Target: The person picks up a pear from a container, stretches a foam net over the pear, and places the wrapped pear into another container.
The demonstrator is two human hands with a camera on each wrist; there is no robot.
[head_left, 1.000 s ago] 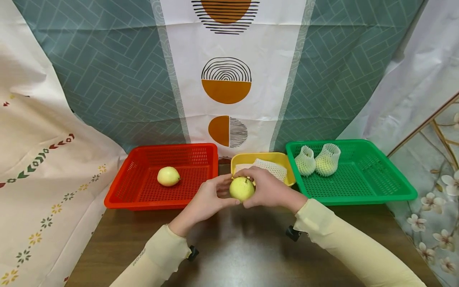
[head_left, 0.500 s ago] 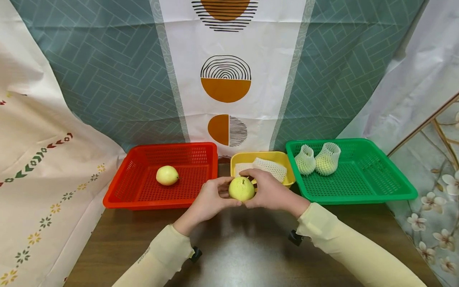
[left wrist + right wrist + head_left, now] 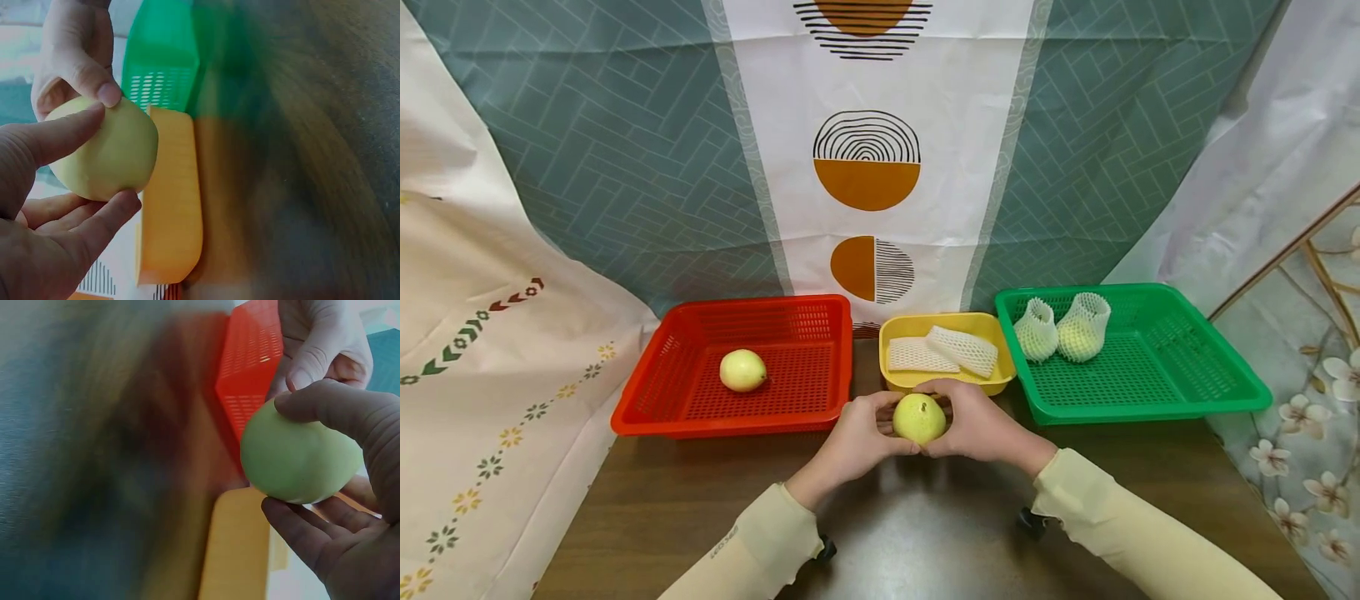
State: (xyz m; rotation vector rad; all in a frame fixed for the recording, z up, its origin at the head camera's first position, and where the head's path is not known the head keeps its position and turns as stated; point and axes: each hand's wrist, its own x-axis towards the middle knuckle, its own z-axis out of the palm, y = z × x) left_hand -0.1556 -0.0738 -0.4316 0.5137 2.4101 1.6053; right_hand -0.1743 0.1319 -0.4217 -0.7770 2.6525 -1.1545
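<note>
Between both hands, in front of the yellow basket, is a yellow-green pear (image 3: 919, 419) with its stem end up. My left hand (image 3: 859, 440) grips it from the left, and my right hand (image 3: 976, 423) grips it from the right. In the left wrist view the thumbs meet near one side of the pear (image 3: 112, 153), with the left fingers under the other side. The right wrist view shows the right thumb and fingers curled round the pear (image 3: 297, 456). Two white foam net sleeves (image 3: 962, 350) lie in the yellow basket (image 3: 943, 319) behind the hands.
At the left, a red basket (image 3: 655, 421) holds one bare pear (image 3: 742, 371). A green basket (image 3: 1187, 392) at the right holds two pears in foam net sleeves (image 3: 1081, 329). All stand on the dark wooden table (image 3: 647, 508), before a patterned curtain (image 3: 647, 167).
Both hands have brought the pear slightly nearer the table's front, away from the yellow basket, so the foam sleeves show more fully. The pear's stem has turned a little. The head view has shifted slightly.
</note>
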